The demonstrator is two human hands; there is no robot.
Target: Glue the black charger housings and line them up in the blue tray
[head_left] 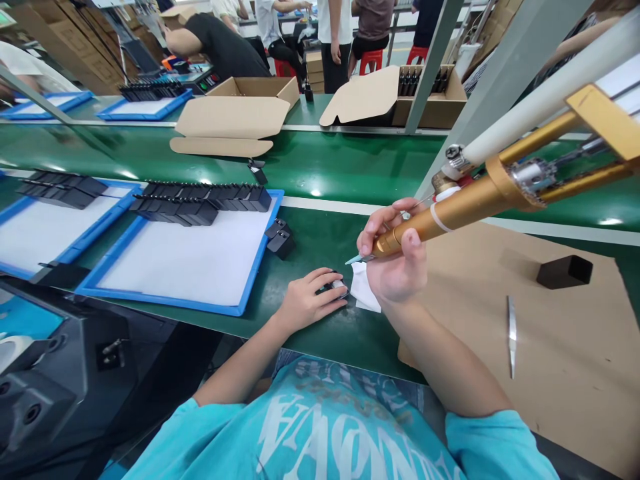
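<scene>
My right hand (395, 257) is closed round the front of a gold pen-shaped dispensing tool (450, 217), whose thin bluish tip points down and left toward a small black part (334, 287). My left hand (307, 300) lies curled over that black part and holds it down on the green bench top (320, 247). A white scrap of paper or cloth (364, 288) lies between the two hands. The tool's rear runs up and right to a gold frame with a white tube.
A blue tray (250, 280) with a white liner and rows of black parts (200, 200) sits left of the hands, with another tray further left. Two loose black parts (280, 238) lie beside it. A brown cardboard sheet (550, 347) carries a black block (564, 271) and tweezers (511, 333). Other people work beyond the conveyor.
</scene>
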